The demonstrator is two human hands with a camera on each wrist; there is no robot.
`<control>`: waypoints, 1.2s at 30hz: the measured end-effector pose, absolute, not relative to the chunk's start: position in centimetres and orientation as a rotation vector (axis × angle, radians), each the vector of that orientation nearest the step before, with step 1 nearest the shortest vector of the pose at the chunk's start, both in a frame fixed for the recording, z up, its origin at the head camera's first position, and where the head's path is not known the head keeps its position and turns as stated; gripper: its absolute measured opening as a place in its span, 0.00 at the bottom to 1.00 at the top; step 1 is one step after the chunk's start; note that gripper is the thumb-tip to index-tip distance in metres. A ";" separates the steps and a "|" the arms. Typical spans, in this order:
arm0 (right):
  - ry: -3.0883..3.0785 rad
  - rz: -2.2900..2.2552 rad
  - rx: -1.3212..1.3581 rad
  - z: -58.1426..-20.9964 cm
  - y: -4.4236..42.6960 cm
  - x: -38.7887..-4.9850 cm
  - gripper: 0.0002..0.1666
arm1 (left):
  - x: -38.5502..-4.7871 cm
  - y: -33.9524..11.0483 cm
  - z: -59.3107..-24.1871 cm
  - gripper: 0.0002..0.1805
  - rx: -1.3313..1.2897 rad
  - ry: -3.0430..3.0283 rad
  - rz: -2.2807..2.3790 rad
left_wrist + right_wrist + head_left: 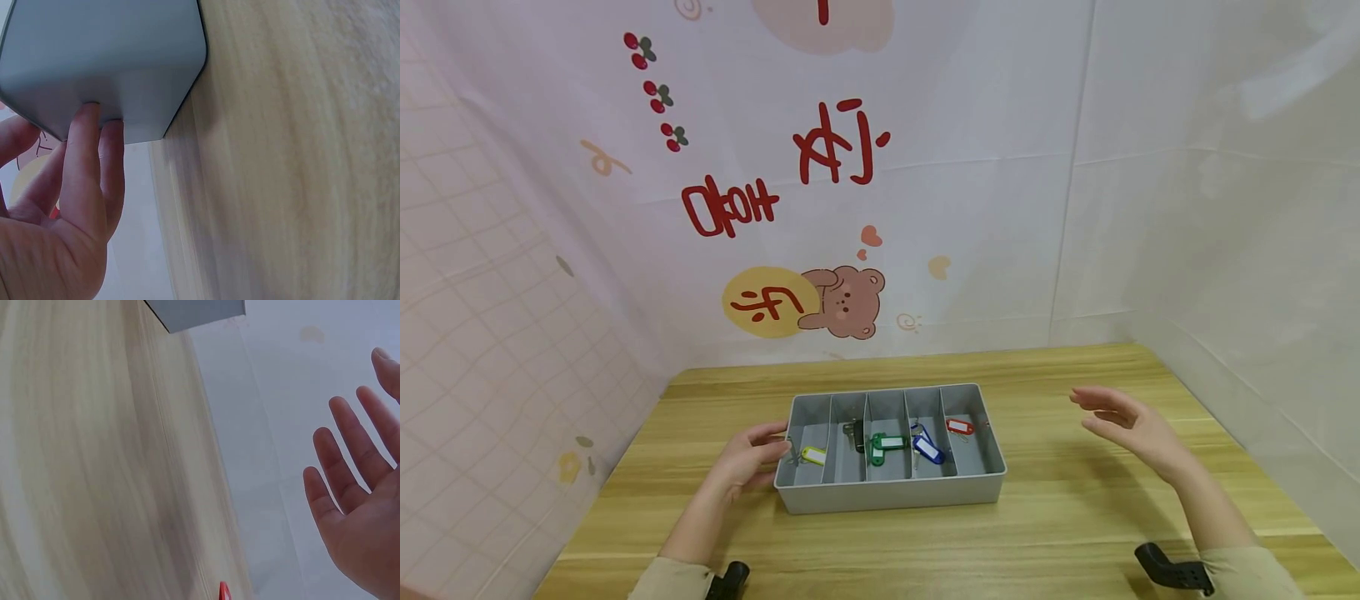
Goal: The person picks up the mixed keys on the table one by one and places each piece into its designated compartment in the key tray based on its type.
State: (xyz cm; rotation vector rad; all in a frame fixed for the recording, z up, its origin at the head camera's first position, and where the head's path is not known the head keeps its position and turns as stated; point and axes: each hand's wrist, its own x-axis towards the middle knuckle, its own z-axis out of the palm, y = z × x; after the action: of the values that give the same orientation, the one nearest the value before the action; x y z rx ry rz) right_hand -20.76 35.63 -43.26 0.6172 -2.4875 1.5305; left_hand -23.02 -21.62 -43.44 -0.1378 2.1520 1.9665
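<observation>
A grey divided tray [891, 493] sits on the wooden table. From left to right, its compartments hold a yellow key tag [813, 455], a black-headed key [859, 435], green key tags [891, 442], blue key tags [928, 450] and a red key tag [959, 427]. My left hand [748, 457] touches the tray's left end, its fingertips against the outer wall and the thumb by the rim. Well to the right of the tray, my right hand [1131, 425] is raised over the table, holding nothing; the right wrist view shows its fingers relaxed and spread.
The wooden table [880, 550] extends around the tray. White printed cloth [970, 208] hangs behind it, with more cloth along the left and right sides. Black wrist straps [1176, 571] are on both forearms.
</observation>
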 end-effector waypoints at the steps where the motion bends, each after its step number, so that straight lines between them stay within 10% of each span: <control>1: -2.494 1.527 0.611 -43.3 35.9 -20.6 0.26 | -23.0 -21.6 -43.4 0.31 -0.138 2.152 1.966; 36: -2.519 1.406 0.503 -43.6 42.8 -18.9 0.30 | -22.9 -21.6 -43.3 0.31 -0.148 2.171 1.950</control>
State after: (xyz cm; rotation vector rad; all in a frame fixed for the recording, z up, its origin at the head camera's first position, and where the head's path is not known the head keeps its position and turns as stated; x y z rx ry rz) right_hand -18.90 42.78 -43.65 0.5027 -2.5194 1.4057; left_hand -22.92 -21.64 -43.26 -0.1482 2.1709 1.9505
